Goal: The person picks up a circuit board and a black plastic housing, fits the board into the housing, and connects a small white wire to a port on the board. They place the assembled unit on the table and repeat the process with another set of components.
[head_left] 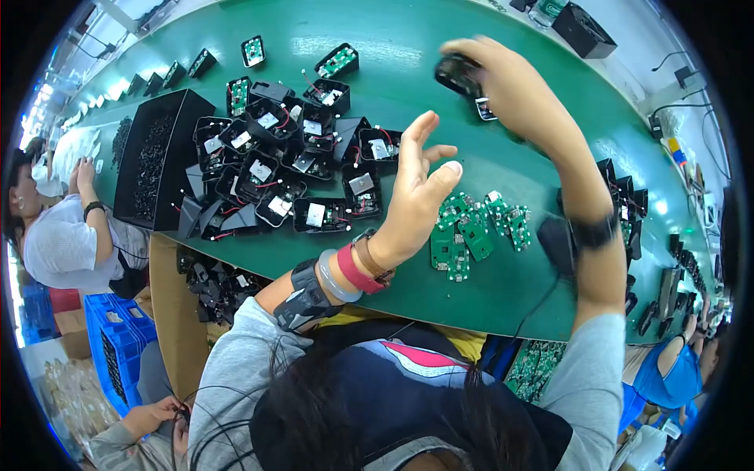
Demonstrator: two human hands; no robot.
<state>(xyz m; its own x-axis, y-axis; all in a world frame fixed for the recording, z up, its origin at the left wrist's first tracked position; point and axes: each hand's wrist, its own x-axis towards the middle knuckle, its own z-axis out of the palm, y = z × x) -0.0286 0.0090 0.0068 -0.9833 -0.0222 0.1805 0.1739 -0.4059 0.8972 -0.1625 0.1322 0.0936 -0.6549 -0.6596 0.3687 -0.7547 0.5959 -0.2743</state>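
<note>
My left hand (415, 200) hovers over the middle of the green table, its fingers apart and nothing in them. Just beyond it, to the right, my right hand (510, 88) grips a black plastic housing (455, 74), which is blurred. Partly hidden under that hand is another small case (485, 110) with a pale edge. Green circuit boards (473, 237) lie in a loose group on the near side of my left hand. To its left spreads a pile of open black housings (259, 169) with silver metal parts and red wires.
A black bin (184, 110) of small dark parts stands at the left. Several housings with green boards (253, 52) sit farther back. More dark housings (624, 196) lie beyond my right forearm. At the left edge a person in white (67, 243) sits by the table.
</note>
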